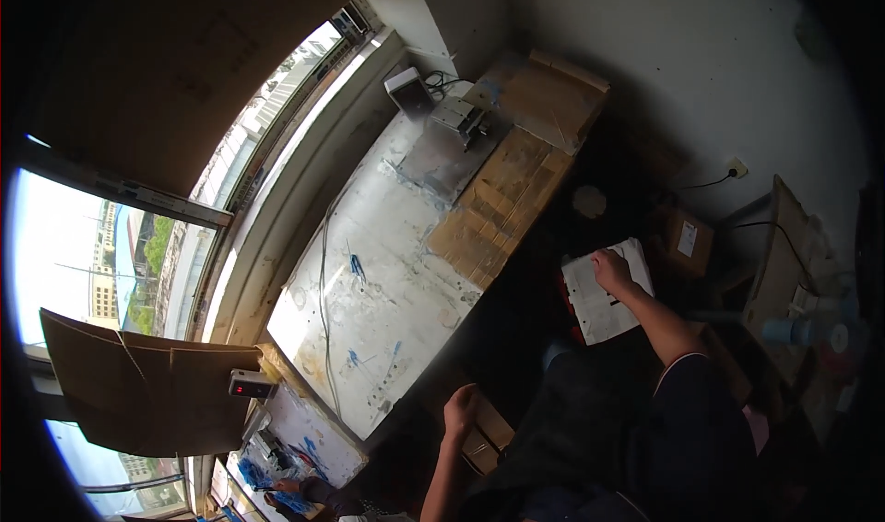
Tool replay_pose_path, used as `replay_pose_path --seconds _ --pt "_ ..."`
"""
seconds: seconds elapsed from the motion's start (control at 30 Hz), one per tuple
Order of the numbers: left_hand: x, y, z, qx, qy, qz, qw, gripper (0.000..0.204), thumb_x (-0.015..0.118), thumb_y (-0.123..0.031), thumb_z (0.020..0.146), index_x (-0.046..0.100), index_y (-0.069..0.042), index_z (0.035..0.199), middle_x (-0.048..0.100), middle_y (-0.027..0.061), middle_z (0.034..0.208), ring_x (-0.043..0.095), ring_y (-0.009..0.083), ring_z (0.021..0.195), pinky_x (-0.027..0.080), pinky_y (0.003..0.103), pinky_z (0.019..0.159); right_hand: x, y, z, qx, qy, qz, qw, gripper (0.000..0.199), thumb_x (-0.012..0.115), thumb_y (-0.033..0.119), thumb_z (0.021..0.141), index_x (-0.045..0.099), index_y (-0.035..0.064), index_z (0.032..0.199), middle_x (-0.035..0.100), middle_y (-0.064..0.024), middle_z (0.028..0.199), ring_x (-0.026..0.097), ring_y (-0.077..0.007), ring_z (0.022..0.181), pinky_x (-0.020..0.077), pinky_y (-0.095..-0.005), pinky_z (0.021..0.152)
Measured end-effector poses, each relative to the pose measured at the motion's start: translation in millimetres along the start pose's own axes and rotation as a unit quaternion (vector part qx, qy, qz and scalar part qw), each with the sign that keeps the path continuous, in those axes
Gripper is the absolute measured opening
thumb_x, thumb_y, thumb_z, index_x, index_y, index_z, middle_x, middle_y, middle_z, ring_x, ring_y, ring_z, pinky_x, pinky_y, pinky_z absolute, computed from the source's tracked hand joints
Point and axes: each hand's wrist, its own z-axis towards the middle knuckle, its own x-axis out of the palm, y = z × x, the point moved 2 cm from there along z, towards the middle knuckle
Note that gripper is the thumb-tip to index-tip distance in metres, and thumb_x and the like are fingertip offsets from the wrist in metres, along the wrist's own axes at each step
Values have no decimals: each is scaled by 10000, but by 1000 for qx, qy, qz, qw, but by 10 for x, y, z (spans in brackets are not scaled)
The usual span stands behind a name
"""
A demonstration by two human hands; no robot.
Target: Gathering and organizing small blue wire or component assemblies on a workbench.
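My right hand (pixel 610 273) is closed over a white sheet-like surface (pixel 604 315) to the right of the table, with a little red showing along its left edge. Whatever those fingers hold, if anything, is hidden. My left hand (pixel 460 413) is curled closed near the table's front edge, beside a brown cardboard box (pixel 489 437) lower down. What it holds, if anything, cannot be made out.
A stained white table (pixel 369 301) runs along the window, carrying a small metal fixture (pixel 459 117), a grey-white box (pixel 409 93), cardboard (pixel 502 213) and blue pieces (pixel 357 266). A co-worker's hand (pixel 284 487) is among blue parts at lower left. Another carton (pixel 689 241) stands right.
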Motion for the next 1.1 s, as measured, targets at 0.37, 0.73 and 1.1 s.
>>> replay_pose_path --seconds 0.37,0.73,1.1 --pt "-1082 -2409 3061 193 -54 108 974 284 623 -85 898 670 -74 1177 679 152 1116 674 306 981 538 361 831 611 748 3261 -26 -135 9 991 342 653 121 873 548 38 1188 477 -163 1318 468 -376 1210 402 -484 1018" --pt "-1708 -5050 5825 476 -224 386 757 615 792 -179 751 573 -186 1325 410 131 1451 384 353 1366 297 497 1139 688 909 3359 38 -109 -103 988 445 603 250 896 521 45 1283 413 -145 1442 374 -350 1342 336 -532 1076" --pt "-1665 -5396 6872 507 -82 411 753 417 771 -227 794 589 -135 1157 515 117 1292 522 325 1194 429 454 991 700 846 3423 51 -89 -106 989 460 614 201 859 483 46 1272 413 -165 1414 380 -374 1317 335 -539 1039"
